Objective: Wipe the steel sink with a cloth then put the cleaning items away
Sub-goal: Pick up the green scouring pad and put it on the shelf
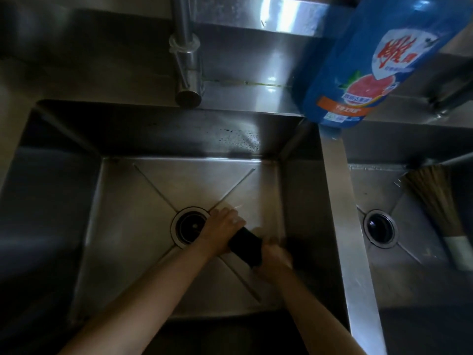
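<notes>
Both my hands are down inside the left basin of the steel sink [143, 226], just right of its round drain [188, 226]. A dark cloth [247, 245], rolled into a thick bundle, runs between them. My left hand [222, 230] grips its upper left end and my right hand [275, 260] grips its lower right end. The right hand is blurred. A large blue detergent bottle [363, 57] with a grapefruit label stands on the back ledge at the upper right.
A steel faucet [186, 60] hangs over the back edge of the left basin. A steel divider [343, 213] separates the right basin, which has its own drain [380, 228] and a straw brush [440, 208] leaning inside.
</notes>
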`<control>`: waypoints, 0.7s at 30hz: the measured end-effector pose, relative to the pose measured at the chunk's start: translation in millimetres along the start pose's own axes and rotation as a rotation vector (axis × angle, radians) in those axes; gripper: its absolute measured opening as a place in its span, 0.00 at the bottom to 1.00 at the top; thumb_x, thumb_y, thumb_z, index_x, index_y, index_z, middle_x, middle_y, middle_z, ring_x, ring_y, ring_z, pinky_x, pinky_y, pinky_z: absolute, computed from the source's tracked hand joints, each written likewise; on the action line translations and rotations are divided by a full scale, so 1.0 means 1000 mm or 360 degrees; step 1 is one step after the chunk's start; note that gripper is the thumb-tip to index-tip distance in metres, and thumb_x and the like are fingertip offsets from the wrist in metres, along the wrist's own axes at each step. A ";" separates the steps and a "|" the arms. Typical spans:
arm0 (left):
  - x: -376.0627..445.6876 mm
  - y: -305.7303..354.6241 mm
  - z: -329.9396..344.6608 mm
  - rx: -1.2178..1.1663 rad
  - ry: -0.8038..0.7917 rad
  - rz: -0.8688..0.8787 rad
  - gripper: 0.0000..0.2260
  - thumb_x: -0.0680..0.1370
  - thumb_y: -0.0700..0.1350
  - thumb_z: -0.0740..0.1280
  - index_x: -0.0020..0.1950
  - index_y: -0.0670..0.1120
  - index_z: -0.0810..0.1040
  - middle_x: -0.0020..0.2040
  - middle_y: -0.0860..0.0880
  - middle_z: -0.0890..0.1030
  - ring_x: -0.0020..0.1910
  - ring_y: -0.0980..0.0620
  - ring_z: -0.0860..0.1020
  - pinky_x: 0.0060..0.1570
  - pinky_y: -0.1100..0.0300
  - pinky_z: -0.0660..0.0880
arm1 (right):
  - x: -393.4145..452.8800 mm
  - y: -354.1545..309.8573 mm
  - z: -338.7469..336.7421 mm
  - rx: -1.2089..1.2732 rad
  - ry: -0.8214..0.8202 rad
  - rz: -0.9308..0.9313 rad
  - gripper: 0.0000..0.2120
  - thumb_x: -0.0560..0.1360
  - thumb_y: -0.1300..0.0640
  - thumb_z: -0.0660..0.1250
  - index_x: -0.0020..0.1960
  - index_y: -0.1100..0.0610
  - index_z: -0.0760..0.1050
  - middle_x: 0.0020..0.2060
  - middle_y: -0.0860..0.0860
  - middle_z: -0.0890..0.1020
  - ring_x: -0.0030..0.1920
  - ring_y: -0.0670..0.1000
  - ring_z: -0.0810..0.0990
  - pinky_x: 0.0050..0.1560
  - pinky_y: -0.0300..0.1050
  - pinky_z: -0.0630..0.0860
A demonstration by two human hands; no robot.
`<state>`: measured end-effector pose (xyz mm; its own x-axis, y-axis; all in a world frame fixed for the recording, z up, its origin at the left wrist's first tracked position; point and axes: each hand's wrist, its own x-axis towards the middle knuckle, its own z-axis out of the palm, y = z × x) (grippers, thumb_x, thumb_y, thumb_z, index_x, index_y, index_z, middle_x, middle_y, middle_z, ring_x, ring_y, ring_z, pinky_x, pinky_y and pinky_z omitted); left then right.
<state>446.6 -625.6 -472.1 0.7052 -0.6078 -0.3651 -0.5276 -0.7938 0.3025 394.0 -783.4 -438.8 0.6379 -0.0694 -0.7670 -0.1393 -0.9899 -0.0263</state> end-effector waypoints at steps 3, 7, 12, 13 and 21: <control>0.000 0.001 0.002 -0.0009 0.0071 -0.0018 0.19 0.67 0.47 0.70 0.57 0.47 0.76 0.56 0.44 0.75 0.57 0.42 0.72 0.56 0.47 0.70 | 0.002 0.000 0.000 0.0187 0.0048 0.0024 0.30 0.76 0.49 0.65 0.71 0.62 0.59 0.65 0.58 0.72 0.62 0.58 0.75 0.58 0.49 0.73; -0.005 -0.001 0.005 -0.0100 0.0003 -0.0097 0.19 0.69 0.46 0.68 0.59 0.46 0.70 0.54 0.44 0.76 0.54 0.42 0.74 0.52 0.50 0.72 | 0.003 0.001 -0.004 0.0473 0.0024 0.0052 0.27 0.74 0.55 0.68 0.68 0.60 0.63 0.62 0.58 0.75 0.61 0.58 0.76 0.56 0.48 0.73; -0.016 0.001 0.004 -0.0540 -0.0046 -0.0257 0.22 0.71 0.45 0.69 0.60 0.43 0.65 0.50 0.43 0.79 0.50 0.41 0.78 0.41 0.54 0.70 | 0.003 0.001 -0.006 0.0760 0.0055 0.0163 0.24 0.72 0.61 0.69 0.66 0.59 0.67 0.60 0.58 0.76 0.60 0.57 0.76 0.55 0.43 0.72; -0.018 0.001 0.004 -0.0677 -0.0034 -0.0304 0.20 0.70 0.44 0.69 0.58 0.43 0.65 0.48 0.43 0.79 0.49 0.41 0.78 0.40 0.55 0.69 | 0.003 0.002 -0.005 0.0815 0.0098 0.0147 0.22 0.72 0.62 0.69 0.64 0.61 0.68 0.59 0.59 0.77 0.59 0.56 0.76 0.53 0.42 0.71; -0.022 -0.010 -0.017 -0.1307 0.0159 -0.0711 0.11 0.67 0.36 0.73 0.45 0.46 0.75 0.45 0.46 0.81 0.48 0.47 0.79 0.43 0.59 0.71 | -0.005 -0.003 -0.023 0.1238 0.0343 0.0153 0.16 0.71 0.67 0.71 0.58 0.68 0.76 0.53 0.62 0.80 0.56 0.60 0.79 0.37 0.30 0.69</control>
<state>444.0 -604.1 -452.3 0.8191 -0.2158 -0.5314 0.2740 -0.6667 0.6931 408.6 -783.2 -419.9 0.7173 -0.2504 -0.6502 -0.6366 -0.6147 -0.4657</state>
